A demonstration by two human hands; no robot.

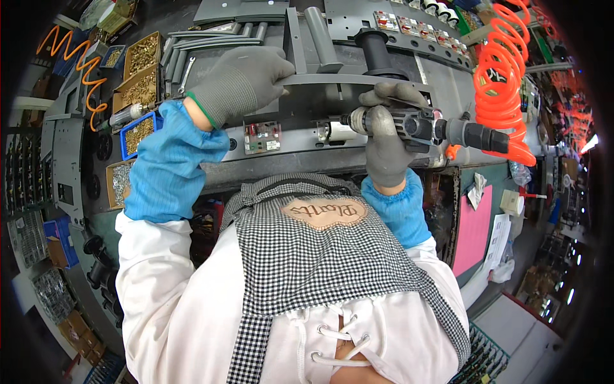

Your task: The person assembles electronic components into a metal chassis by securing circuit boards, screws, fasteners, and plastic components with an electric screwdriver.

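My left hand point(246, 83), in a grey knit glove with a green cuff, is closed on the left end of a long grey metal piece point(352, 79). In my gloved right hand point(389, 144) is a dark air-powered driver point(419, 126), lying sideways with its front end pointing left. The right fingers wrap round its body, beside the right part of the metal piece. Below the metal piece sit a small clear and red component point(263, 137) and a silver cylindrical part point(336, 131), close to the driver's front end.
Trays of brass-coloured fasteners point(142, 56) and a blue bin point(137, 134) stand at left, near a wrench point(187, 73). Grey tubes point(322, 41) and a black spool-shaped part point(373, 51) stand behind the metal piece. A coiled orange air hose point(499, 83) hangs at right.
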